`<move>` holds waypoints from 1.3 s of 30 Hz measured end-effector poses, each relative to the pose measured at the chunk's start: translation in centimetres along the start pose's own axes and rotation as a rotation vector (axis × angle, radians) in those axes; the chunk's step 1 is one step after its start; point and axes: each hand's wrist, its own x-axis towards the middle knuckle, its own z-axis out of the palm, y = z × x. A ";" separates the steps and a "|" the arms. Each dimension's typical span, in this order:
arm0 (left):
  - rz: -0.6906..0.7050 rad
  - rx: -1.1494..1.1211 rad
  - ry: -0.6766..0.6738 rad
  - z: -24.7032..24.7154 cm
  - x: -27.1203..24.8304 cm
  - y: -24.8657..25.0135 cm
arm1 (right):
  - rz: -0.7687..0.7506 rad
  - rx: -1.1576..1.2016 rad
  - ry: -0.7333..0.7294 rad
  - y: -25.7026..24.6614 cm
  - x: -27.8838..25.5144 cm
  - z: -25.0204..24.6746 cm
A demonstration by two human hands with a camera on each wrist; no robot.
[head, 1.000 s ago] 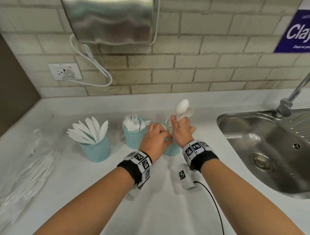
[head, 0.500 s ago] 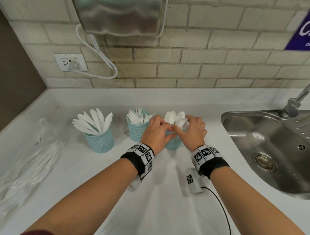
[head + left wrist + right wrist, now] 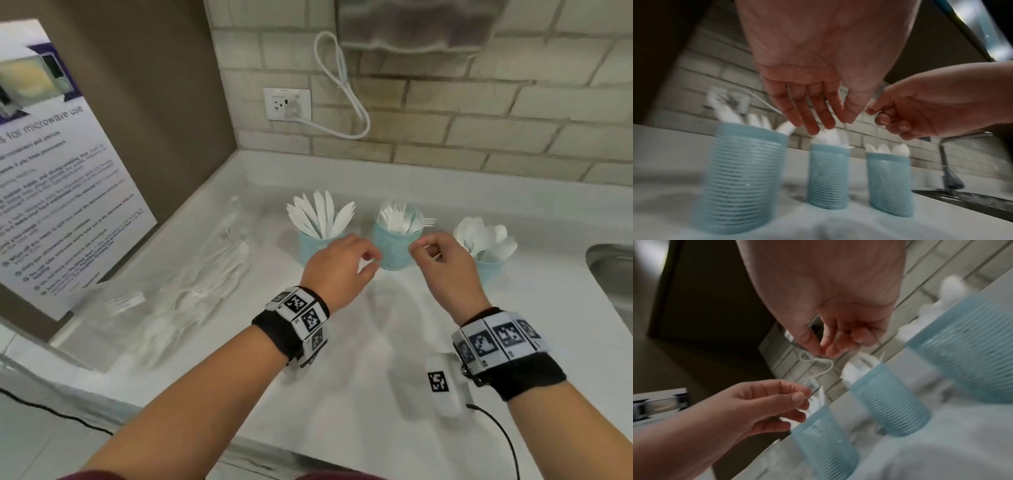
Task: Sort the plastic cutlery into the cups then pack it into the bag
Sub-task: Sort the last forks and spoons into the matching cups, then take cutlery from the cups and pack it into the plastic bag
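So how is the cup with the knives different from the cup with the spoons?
The knife cup stands at the left end of the row; the spoon cup stands at the right end, nearest the sink. The knife cup holds long flat blades fanned out upward, while the spoon cup holds rounded bowls bunched together. The left hand hovers in front of the knife cup; the right hand hovers beside the spoon cup. Both cups are light blue and upright.

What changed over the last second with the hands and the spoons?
The right hand let go of the white plastic spoons, now in the right blue mesh cup. Both hands, left hand included, moved left to the fork cup, holding nothing. Knife cup unchanged.
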 end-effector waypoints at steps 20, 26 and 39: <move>-0.602 0.442 0.073 -17.8 -13.9 -12.8 | -0.183 0.104 -0.868 -10.9 -12.4 22.6; -0.457 0.093 0.036 -17.7 -11.3 -9.1 | -0.163 0.258 -0.689 -10.5 -14.0 21.6; -0.031 0.258 -0.077 -10.0 -4.7 -6.1 | -0.120 0.347 -0.025 -4.5 -8.7 8.0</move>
